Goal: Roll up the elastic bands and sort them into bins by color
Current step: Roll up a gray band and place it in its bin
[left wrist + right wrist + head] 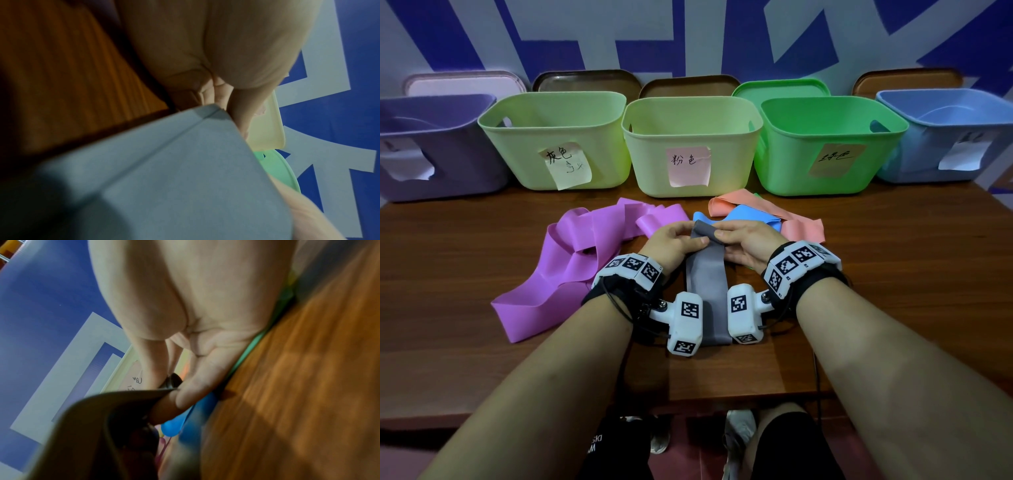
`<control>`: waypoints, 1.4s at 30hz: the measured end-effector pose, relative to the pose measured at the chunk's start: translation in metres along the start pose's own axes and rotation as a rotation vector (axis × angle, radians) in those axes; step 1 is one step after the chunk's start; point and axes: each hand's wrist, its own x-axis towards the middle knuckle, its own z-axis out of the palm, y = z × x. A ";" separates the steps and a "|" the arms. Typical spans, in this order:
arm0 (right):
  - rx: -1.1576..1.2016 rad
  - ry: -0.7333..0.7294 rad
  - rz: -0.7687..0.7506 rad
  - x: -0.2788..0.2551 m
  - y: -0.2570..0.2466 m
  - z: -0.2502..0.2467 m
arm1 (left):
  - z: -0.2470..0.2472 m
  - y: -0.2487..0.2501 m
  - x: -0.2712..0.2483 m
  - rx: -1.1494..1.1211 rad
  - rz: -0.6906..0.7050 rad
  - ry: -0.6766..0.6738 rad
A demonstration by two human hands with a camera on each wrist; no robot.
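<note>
The left hand (677, 241) pinches the far end of the flat grey elastic band (706, 291), which lies on the wooden table (893, 274) with its long axis running from the body toward the bins; the right hand (748, 244) pinches the same end, seemingly turned over, equally near.

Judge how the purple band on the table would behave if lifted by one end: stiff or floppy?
Probably floppy: the purple band lies in loose folds and twists on the table. Likely light, being thin and ribbon-like. Its glossy surface hints at some slipperiness.
</note>
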 end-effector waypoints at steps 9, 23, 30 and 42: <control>-0.035 -0.010 0.004 -0.005 -0.003 -0.002 | -0.001 -0.002 0.001 -0.023 0.005 0.028; -0.039 -0.040 0.011 -0.006 -0.002 0.000 | -0.004 -0.002 0.000 -0.097 0.007 0.035; -0.052 -0.057 0.009 -0.005 -0.002 -0.004 | 0.000 -0.002 0.002 -0.001 0.015 0.051; -0.036 -0.051 0.009 -0.009 -0.005 0.000 | -0.003 -0.006 0.001 -0.045 0.006 0.053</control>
